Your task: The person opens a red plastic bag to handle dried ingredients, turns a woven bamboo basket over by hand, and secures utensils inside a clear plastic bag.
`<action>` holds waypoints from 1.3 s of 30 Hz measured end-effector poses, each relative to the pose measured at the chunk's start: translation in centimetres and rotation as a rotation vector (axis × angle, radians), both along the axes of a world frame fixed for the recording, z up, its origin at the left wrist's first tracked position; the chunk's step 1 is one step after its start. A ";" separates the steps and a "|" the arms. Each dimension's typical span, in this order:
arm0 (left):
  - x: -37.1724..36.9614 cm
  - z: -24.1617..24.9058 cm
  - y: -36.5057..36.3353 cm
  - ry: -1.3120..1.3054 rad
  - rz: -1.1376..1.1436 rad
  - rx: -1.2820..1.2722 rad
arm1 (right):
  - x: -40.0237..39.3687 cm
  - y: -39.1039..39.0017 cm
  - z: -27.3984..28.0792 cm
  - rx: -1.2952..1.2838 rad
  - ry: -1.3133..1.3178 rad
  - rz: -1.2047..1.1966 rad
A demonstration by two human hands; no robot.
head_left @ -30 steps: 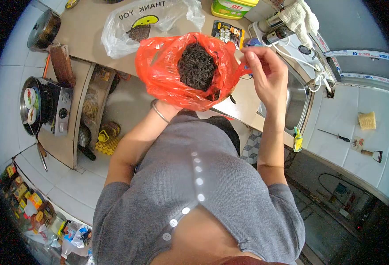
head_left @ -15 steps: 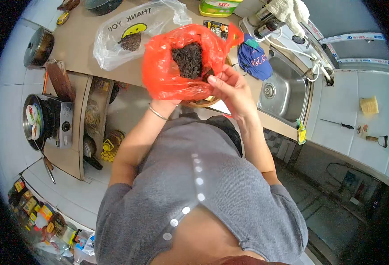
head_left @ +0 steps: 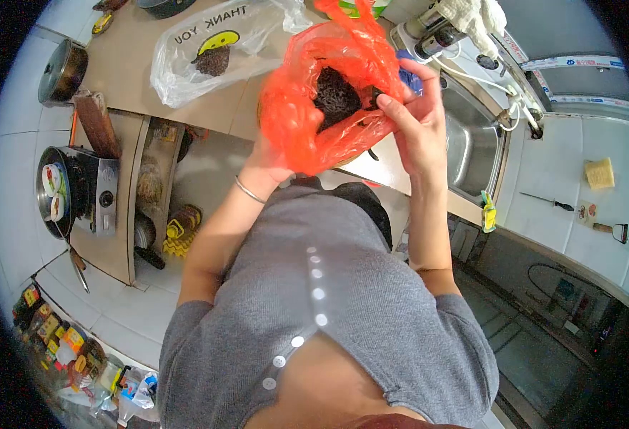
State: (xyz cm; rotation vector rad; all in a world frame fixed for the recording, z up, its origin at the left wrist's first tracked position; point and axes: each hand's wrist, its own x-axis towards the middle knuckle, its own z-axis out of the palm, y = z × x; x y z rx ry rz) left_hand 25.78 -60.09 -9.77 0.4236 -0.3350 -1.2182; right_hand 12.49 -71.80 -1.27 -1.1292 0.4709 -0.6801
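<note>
Red plastic bag [head_left: 295, 121] could spill its dark shreds [head_left: 336, 99] if the right hand [head_left: 422, 132], fingers pinching the rim, slips; the left hand [head_left: 271, 161] has its fingers hidden.

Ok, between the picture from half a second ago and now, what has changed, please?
The red bag has moved to the right, and the right hand, at its rim, moved the same way. The blue cloth is now mostly hidden. The left hand is still at the bag's lower left; the clear bag and the stove stay put.
</note>
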 end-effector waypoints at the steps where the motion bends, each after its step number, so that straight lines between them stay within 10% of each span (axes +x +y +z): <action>1: 0.1 0.3 0.1 0.116 -0.014 0.033 | 0.0 0.0 0.2 -0.139 -0.021 -0.027; 10: 0.6 0.1 1.7 0.266 0.000 -0.123 | -1.3 0.1 0.7 -0.753 0.304 -0.036; 39: -0.5 0.7 1.6 0.365 -0.071 0.061 | 0.4 2.1 1.8 -1.106 0.629 -0.102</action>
